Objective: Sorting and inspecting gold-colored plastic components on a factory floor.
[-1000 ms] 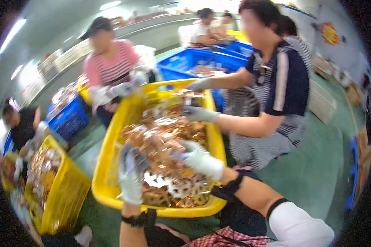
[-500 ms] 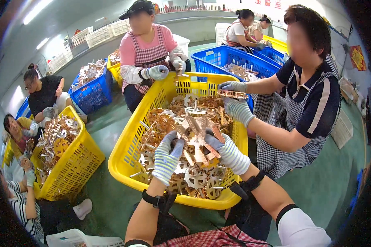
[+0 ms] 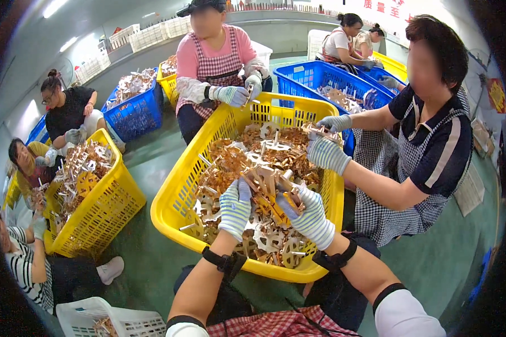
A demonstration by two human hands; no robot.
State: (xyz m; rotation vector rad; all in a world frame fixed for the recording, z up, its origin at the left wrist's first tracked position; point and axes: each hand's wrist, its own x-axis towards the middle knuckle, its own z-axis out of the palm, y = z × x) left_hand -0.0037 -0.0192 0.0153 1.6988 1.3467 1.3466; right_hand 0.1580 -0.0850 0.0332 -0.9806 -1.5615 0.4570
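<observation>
Both gloved hands grip one copper-coloured sprue of metal castings (image 3: 268, 188) above the yellow plastic crate (image 3: 177, 194): left hand (image 3: 234, 208) clamped below-left, right hand (image 3: 309, 216) right. Likely mid-separation; next needs twisting parts apart.

Left hand (image 3: 234, 209), right hand (image 3: 308, 215): gloved, clenched.
</observation>
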